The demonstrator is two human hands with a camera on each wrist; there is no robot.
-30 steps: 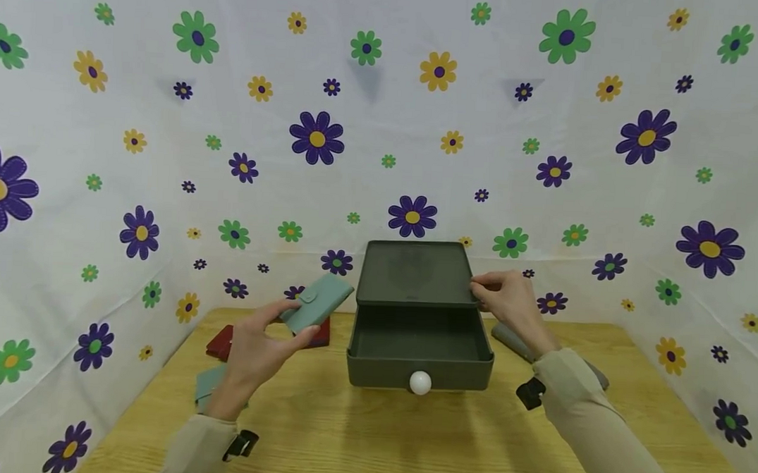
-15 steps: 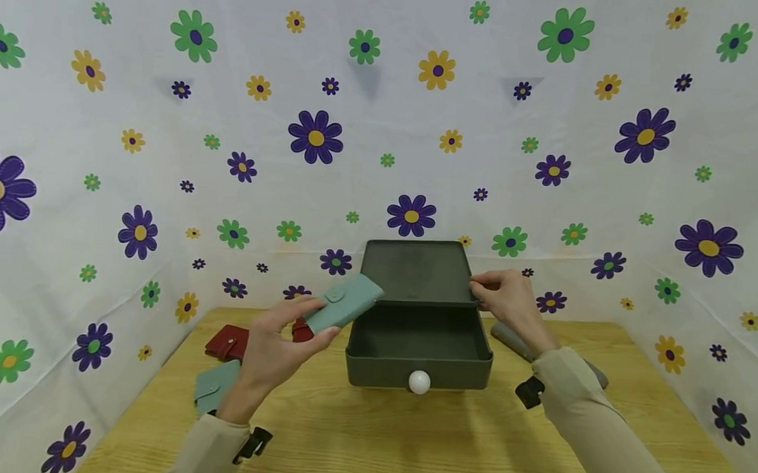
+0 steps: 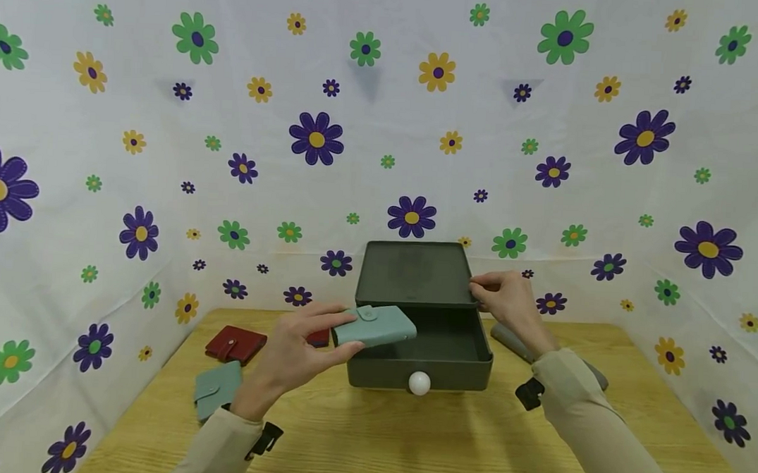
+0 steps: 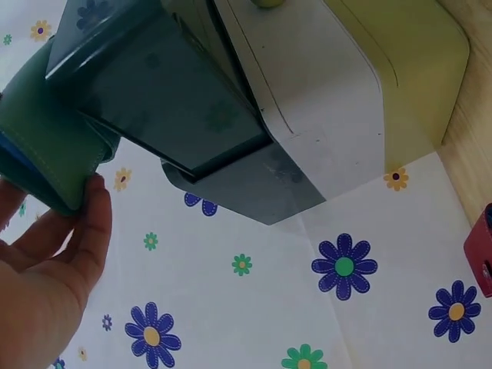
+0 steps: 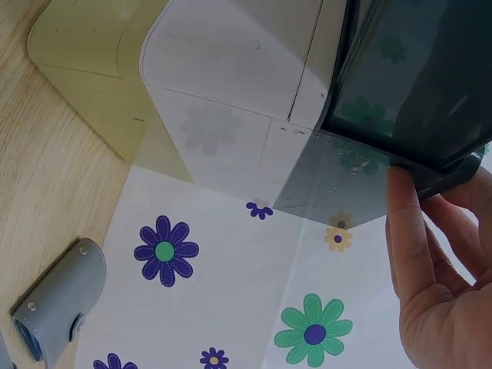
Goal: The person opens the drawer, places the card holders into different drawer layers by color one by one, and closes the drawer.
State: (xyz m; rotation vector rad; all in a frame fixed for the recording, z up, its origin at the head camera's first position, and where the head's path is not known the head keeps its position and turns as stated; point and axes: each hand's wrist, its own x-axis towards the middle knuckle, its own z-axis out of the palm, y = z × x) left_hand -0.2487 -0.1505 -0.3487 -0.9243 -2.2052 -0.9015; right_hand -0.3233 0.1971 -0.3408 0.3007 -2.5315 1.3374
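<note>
My left hand [image 3: 300, 349] pinches a light teal wallet [image 3: 378, 328] with a snap tab between thumb and fingers, over the left part of a pulled-out dark grey drawer [image 3: 379, 373]. A round white knob [image 3: 420, 384] sits on the drawer's front. The wallet covers part of the drawer's inside. My right hand [image 3: 512, 302] grips the upper right edge of the drawer cabinet [image 3: 415, 273], thumb and fingertips at its corner. From the right wrist, the fingers [image 5: 411, 238] press against the cabinet's dark see-through side, below which come white and yellow-green tiers [image 5: 84, 54].
On the wooden table [image 3: 319, 438], a red wallet [image 3: 237, 344] and another teal wallet [image 3: 217, 388] lie at the left. A second red wallet [image 3: 318, 337] is partly hidden behind my left hand. A grey wallet [image 5: 65, 296] lies right of the cabinet. Flowered cloth surrounds the table.
My left hand has carried the teal wallet rightward, from beside the cabinet to over the drawer, tilting it flatter and lowering it. The right hand stays at the cabinet's edge.
</note>
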